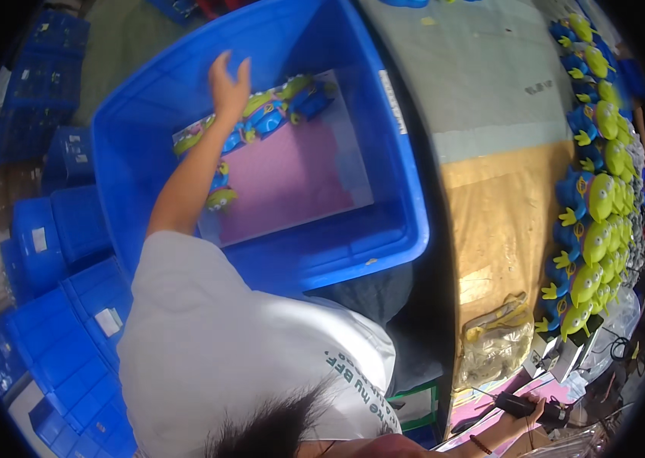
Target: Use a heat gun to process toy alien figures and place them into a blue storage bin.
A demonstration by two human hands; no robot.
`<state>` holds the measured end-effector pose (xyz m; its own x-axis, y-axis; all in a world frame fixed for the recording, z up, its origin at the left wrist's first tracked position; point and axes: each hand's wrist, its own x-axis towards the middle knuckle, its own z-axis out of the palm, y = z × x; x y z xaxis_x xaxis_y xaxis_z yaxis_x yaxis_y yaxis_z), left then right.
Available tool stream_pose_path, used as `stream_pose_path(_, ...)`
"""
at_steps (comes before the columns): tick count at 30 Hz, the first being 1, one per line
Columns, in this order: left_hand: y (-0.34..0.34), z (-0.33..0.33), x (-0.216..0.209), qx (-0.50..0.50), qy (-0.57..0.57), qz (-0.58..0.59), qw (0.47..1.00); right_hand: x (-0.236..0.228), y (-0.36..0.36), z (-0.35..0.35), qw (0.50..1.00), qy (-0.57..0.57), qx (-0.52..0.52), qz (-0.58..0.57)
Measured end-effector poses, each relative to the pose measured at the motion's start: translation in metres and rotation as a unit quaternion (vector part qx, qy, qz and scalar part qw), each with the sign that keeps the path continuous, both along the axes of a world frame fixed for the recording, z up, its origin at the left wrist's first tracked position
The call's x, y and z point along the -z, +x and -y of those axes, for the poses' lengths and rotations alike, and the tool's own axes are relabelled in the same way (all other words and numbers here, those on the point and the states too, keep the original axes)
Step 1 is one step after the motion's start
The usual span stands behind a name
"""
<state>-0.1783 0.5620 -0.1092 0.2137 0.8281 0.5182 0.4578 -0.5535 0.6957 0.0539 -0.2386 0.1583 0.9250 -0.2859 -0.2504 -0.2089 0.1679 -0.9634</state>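
Note:
My left hand [231, 85] is inside a large blue bin [414, 195], near its far wall, thumb and fingers apart with nothing between them. Beneath and beside that hand, several green-headed toy figures [265, 114] with blue bodies lie along the far and left sides of the bin. They rest on a pink sheet [292, 179] at the bottom. At the lower right, my right hand [534, 416] grips a black electric screwdriver [517, 404], its thin bit pointing left. A beaded bracelet circles that wrist.
A worktable [505, 191] with grey and tan covering stands right of the bin. Rows of the same figures [601, 198] line its far right side. A crumpled clear plastic bag [498, 351] lies near the screwdriver. Stacked blue crates [70, 320] fill the left.

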Motion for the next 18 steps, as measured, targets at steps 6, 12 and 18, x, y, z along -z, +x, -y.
stream_pose_path(6, -0.222, 0.041, 0.154, -0.357, -0.301, -0.368, 0.804, -0.011, 0.002, -0.007, 0.999, -0.031, 0.004, -0.016)
stream_pose_path(12, -0.263, 0.054, 0.221, -0.330, -0.483, -0.297, 0.755, -0.023, -0.002, -0.021, 0.999, -0.043, 0.000, -0.018)
stream_pose_path(18, -0.239, 0.063, 0.208, -0.294, -0.517, -0.299, 0.746, -0.031, -0.002, -0.029, 0.999, -0.034, -0.026, -0.013)
